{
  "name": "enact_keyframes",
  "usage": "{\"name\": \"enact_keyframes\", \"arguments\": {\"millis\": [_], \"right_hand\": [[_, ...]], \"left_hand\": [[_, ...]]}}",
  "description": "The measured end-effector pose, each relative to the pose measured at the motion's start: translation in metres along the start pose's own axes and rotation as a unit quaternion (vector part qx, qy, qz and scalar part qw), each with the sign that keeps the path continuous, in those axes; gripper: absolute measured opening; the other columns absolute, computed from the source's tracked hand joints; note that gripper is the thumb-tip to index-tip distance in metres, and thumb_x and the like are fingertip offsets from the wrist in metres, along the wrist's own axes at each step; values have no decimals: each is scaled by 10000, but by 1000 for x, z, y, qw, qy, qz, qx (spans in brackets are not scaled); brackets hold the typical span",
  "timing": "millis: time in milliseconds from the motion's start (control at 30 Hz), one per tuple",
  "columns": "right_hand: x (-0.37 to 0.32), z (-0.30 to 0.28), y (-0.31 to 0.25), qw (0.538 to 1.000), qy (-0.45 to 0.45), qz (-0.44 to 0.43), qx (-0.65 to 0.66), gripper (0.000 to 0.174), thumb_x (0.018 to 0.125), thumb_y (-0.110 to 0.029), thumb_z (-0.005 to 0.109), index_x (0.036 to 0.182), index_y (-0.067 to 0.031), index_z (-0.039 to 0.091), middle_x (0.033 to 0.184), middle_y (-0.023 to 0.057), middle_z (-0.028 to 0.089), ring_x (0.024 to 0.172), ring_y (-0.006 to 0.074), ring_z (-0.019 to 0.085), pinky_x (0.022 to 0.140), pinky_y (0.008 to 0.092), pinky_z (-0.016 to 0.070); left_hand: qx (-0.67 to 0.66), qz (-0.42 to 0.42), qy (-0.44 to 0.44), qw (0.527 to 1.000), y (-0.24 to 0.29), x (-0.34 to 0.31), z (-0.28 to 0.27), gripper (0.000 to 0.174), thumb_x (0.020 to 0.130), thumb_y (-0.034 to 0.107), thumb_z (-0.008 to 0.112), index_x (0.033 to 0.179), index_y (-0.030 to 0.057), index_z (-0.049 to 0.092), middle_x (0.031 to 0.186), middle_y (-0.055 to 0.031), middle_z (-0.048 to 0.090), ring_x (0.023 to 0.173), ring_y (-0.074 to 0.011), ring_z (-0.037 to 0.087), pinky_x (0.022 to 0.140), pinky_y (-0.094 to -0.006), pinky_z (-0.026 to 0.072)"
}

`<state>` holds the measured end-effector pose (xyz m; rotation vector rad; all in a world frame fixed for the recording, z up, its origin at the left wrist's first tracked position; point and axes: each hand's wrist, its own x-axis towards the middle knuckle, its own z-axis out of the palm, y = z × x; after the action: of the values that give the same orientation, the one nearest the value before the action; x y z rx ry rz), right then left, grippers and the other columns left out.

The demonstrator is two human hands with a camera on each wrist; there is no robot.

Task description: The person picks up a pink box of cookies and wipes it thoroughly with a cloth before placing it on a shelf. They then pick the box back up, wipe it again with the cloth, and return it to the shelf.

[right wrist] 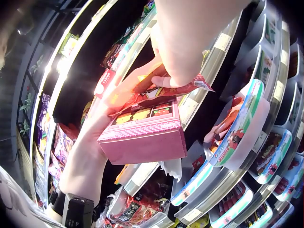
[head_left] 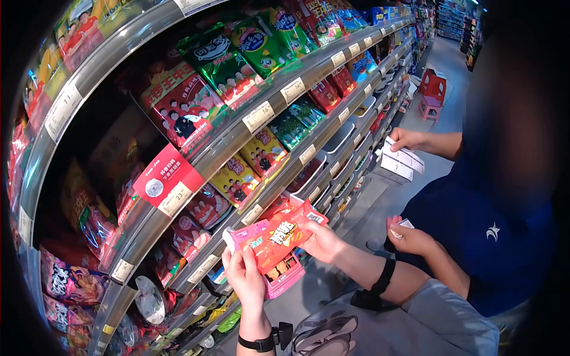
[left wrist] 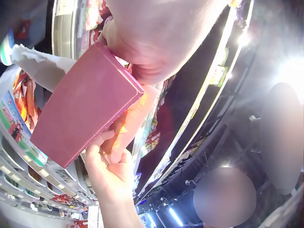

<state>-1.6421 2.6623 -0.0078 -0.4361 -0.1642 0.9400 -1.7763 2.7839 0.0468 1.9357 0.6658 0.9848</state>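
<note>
My left hand (head_left: 245, 279) grips a pink box (head_left: 288, 277) with food pictures on its face. Over the front of that box lies a red snack packet (head_left: 274, 242) with bold white lettering. The right hand (head_left: 322, 240) pinches the packet's right end between thumb and fingers. In the left wrist view the box (left wrist: 88, 104) shows a plain pink side, and the right hand (left wrist: 111, 173) is beyond it at the packet. From the right wrist the box (right wrist: 145, 148) sits just below the packet (right wrist: 135, 97). A white crumpled piece (left wrist: 42, 66) shows behind the box.
Shelves of bagged snacks (head_left: 178, 104) curve along the left, price tags (head_left: 258, 116) on their edges. Close on the right stands another person in a blue shirt (head_left: 451, 219), one hand on white boxes (head_left: 396, 165). Red and pink stools (head_left: 432, 89) are farther down the aisle.
</note>
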Motion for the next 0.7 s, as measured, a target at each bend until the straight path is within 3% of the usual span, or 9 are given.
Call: {"name": "enact_keyframes", "arguments": {"millis": [200,300,400,433,467,533,600,667,700], "right_hand": [[3,-16,7,1000,20,22,-4,402,916,-110,505,1301,-25,431,1296,103,519,1205,224,496,1023,437,390],[-2,-23,11,993,97,63,-11,382,902,-125,566,1261,-42,466,1236,98,547,1162,240,523,993,463,412],[-4,-37,17,983,139,104,-62,375,894,-181,586,1238,-62,495,1201,88,557,1087,222,551,927,433,446],[-1,-47,19,970,188,133,-76,391,870,-238,609,1214,-77,519,1182,73,562,990,206,570,854,415,458],[0,-57,20,970,187,140,-73,391,870,-238,609,1214,-77,519,1182,73,562,990,206,570,854,415,458],[2,-71,15,909,244,153,-302,352,896,-257,560,1203,-92,514,1251,68,551,1068,235,565,863,441,444],[-2,-76,4,924,200,206,-254,363,892,-206,553,1234,-93,501,1260,72,546,1083,215,563,893,416,449],[-3,-75,-4,933,34,270,-236,393,891,-168,558,1266,-75,481,1248,86,557,1095,204,570,924,389,452],[-2,-66,-9,924,-7,287,-251,441,888,-136,569,1305,-53,452,1228,95,572,1104,206,577,950,375,451]], "left_hand": [[-6,-14,-33,999,-23,-5,-2,208,910,138,573,839,-45,644,1064,-153,564,962,-218,530,856,-338,410],[-19,-54,-58,997,-47,-15,-5,227,904,180,603,846,-32,659,1044,-138,566,962,-212,532,869,-331,407],[-125,-164,-71,976,-90,-32,-5,215,914,160,593,832,-28,658,1029,-112,562,983,-185,512,880,-316,391],[-127,-174,-75,974,-100,-38,-7,213,917,152,587,829,-29,656,1030,-103,557,997,-177,502,889,-313,384],[-127,-184,-78,972,-107,-42,-10,212,921,145,580,825,-29,653,1031,-94,551,1011,-168,493,898,-311,377],[-153,-197,-58,967,-110,-50,-17,213,930,139,558,838,-30,648,1024,-91,545,1030,-166,482,915,-312,366],[-190,-184,-62,962,-107,-54,-22,216,941,136,530,862,-25,649,1026,-98,545,1036,-172,479,928,-318,361],[-161,-174,-67,969,-120,-63,-29,223,946,143,517,883,-25,650,1045,-105,541,1050,-178,476,936,-323,361],[-149,-169,-69,972,-124,-66,-32,224,944,149,523,890,-28,650,1061,-104,534,1055,-179,475,939,-325,361]]}}
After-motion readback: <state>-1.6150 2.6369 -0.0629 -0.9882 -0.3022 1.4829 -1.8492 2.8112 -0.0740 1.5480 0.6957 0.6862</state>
